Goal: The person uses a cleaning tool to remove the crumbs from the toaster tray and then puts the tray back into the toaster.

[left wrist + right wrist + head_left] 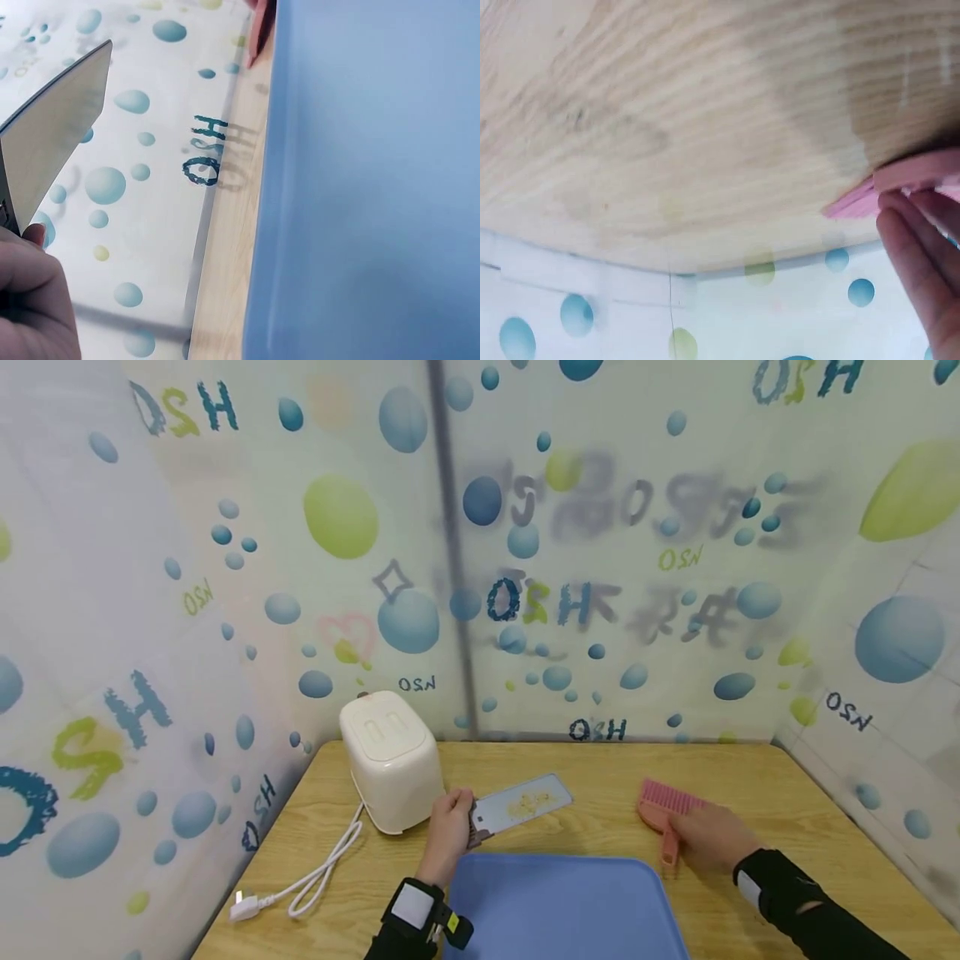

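In the head view my left hand (447,831) grips a flat rectangular panel (525,802) by its grey-brown end. Its upper face is pale blue-grey with a yellow pattern; a cream underside (64,127) shows in the left wrist view. The panel is tilted above the table, behind the blue tray (562,902). My right hand (712,837) holds a small pink brush (660,802) with a comb-like row along its far edge and a short handle pointing toward me. The brush is low over the table, right of the tray, partly hidden by my fingers (919,255).
A white toaster (393,760) stands at the back left, close to my left hand. Its white cord (322,868) and plug (243,907) lie along the table's left side. Patterned curtains (555,568) enclose the wooden table (600,768) at the back and sides.
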`<state>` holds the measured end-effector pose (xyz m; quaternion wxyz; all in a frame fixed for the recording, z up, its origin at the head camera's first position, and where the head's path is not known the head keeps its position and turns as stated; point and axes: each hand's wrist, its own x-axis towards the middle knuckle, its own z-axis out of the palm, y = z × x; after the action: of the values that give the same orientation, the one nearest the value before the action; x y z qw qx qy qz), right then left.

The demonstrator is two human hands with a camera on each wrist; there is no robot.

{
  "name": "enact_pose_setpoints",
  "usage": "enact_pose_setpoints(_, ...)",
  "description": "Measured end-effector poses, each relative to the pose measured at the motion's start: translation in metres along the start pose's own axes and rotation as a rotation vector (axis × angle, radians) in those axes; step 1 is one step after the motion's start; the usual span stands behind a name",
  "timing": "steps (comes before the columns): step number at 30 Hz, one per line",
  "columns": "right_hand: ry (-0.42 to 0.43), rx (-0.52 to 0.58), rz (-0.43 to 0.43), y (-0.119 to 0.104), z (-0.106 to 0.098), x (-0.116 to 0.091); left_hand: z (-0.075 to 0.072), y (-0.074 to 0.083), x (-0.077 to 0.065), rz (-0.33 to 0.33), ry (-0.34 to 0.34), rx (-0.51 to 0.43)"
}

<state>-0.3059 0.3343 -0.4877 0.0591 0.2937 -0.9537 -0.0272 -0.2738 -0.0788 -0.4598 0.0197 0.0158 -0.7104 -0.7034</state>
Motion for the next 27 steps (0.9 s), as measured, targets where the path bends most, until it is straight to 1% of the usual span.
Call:
enact_pose_setpoints(2, 0.037, -0.026, 0.022, -0.002, 0.003, 0.000, 0.000, 0.000, -0.001, -0.006, 0.001, -0.007)
enact_pose_setpoints(7, 0.100, -0.085, 0.098, -0.008, 0.008, 0.000, -0.001, 0.002, -0.003, 0.012, -0.004, -0.012)
enact_pose_setpoints(11, 0.158, -0.118, 0.112, -0.010, 0.009, 0.001, -0.001, 0.001, -0.002, 0.020, -0.009, -0.015)
enact_pose_setpoints(13, 0.177, -0.120, 0.113, -0.010, 0.009, 0.001, -0.001, 0.001, -0.002, 0.013, -0.009, -0.017)
enact_pose_setpoints(18, 0.198, -0.097, 0.144, -0.010, 0.005, 0.000, -0.002, 0.001, -0.004, 0.000, -0.021, -0.015)
enact_pose_setpoints(20, 0.210, -0.091, 0.167, -0.010, 0.000, 0.000, -0.003, 0.002, -0.005, -0.001, -0.027, -0.014)
enact_pose_setpoints(21, 0.218, -0.084, 0.177, -0.011, -0.004, 0.000, -0.003, 0.006, -0.007, -0.001, -0.029, -0.014)
enact_pose_setpoints(23, 0.225, -0.069, 0.198, -0.012, -0.010, 0.001, -0.004, 0.007, -0.008, -0.002, -0.032, -0.023)
enact_pose_setpoints(27, 0.239, -0.002, 0.250, -0.015, -0.022, 0.001, -0.007, 0.009, -0.009, -0.003, -0.039, -0.033)
